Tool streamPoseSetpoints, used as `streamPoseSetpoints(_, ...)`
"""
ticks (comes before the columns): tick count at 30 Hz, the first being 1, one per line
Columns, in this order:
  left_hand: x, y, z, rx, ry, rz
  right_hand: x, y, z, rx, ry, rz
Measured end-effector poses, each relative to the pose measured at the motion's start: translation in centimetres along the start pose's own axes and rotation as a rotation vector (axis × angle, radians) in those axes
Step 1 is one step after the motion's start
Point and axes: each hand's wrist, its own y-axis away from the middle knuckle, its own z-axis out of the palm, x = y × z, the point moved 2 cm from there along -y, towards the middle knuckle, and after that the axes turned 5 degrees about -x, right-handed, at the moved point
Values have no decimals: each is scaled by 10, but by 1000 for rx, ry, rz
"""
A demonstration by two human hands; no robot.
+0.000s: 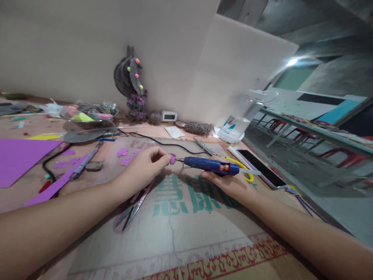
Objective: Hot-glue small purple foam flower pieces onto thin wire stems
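Observation:
My left hand [148, 165] pinches a small purple piece [173, 159] between thumb and fingertips. Wrapped round a blue glue gun [204, 164] is my right hand [227, 181]; the gun lies nearly level, its metal nozzle at the purple piece. Whether nozzle and piece touch cannot be made out. A clear glue stick [250, 171] sticks out of the gun's rear end. Scissors [132, 212] lie beneath my left wrist, their blades pointing toward me. Several purple flower cut-outs [125, 160] rest on the table just beyond my left hand.
Purple sheets [23, 159], a pen [87, 159] and a stone [94, 166] lie left. A bowl of materials [87, 120], grey yarn [198, 128], a white timer [169, 116] and a plastic cup [234, 126] stand behind. A phone [262, 169] and yellow-handled scissors [249, 177] lie right. A black cord [157, 139] crosses the table.

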Motion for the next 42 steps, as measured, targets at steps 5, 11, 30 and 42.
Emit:
streamPoseSetpoints(5,2,1,0,-2,-21,4,2,0,1,8,19,3)
streamPoseSetpoints(11,2,1,0,2,-18,-2,5,1,3,21,38,6)
streamPoseSetpoints(30,3,3,1,-11,-9,-15,6,1,2,48,25,30)
streamPoseSetpoints(42,2,2,0,-4,-18,-4,3,0,1,21,-20,23)
